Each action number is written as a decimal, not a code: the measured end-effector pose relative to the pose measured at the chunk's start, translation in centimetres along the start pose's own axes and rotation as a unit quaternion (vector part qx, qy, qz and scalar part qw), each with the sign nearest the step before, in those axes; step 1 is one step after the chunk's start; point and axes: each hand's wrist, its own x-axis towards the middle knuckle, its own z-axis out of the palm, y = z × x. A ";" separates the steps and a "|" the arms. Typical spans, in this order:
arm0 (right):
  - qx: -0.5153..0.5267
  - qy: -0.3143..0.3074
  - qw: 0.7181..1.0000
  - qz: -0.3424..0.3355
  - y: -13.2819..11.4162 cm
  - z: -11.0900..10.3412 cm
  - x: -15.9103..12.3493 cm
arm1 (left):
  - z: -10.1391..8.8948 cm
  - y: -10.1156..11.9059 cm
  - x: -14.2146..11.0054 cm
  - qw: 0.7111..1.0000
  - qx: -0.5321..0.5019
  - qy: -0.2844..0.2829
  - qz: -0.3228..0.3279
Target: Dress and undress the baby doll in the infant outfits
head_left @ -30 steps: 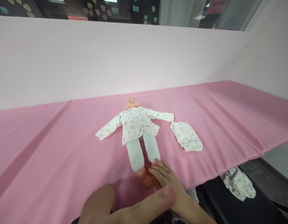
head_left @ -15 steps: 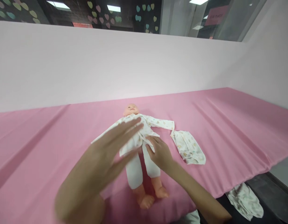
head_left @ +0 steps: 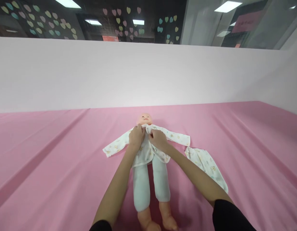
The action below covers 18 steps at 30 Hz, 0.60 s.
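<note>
A baby doll (head_left: pixel 145 118) lies on its back, head away from me and bare feet toward me. It wears a white patterned baby shirt (head_left: pixel 144 155) with the sleeves spread to both sides, and its legs are pale and cloth-like. My left hand (head_left: pixel 137 137) is closed on the shirt's front edge just below the neck. Beside it, my right hand (head_left: pixel 158 139) pinches the other front edge at chest height. My fingertips and the cloth between them are partly hidden.
A folded white patterned garment (head_left: pixel 206 165) lies right of the doll, close to the sleeve cuff. Pink padded sheeting (head_left: pixel 54 166) covers the surface. Behind it stands a white wall (head_left: pixel 114 73) below a dark window with heart stickers (head_left: pixel 124 23).
Both hands have moved up from the shirt's lower part to its neck opening and closed on the front edges. The left sleeve shows fully now. The view has shifted.
</note>
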 end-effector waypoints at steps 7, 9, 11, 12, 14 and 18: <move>-0.130 0.035 0.984 0.116 9.3 -7.0 -0.1 | -1.1 1.7 -0.7 0.998 0.029 -0.062 0.004; -0.262 0.018 0.955 0.136 12.2 -8.8 -3.1 | -2.3 0.0 -0.5 0.994 0.016 -0.107 -0.003; -0.278 -0.004 0.950 0.143 14.4 -9.8 -7.6 | -4.2 -2.9 -0.4 0.989 0.037 -0.126 -0.066; -0.272 0.002 0.953 0.136 15.1 -9.8 -10.1 | -5.4 -4.4 -0.5 0.983 0.065 -0.123 -0.117; -0.245 0.025 0.963 0.105 15.8 -8.7 -15.3 | -7.8 -7.0 -1.3 0.969 0.113 -0.083 -0.202; -0.230 0.076 0.970 -0.012 15.3 -3.7 -22.8 | -10.6 -7.0 -4.3 0.970 0.132 -0.037 -0.200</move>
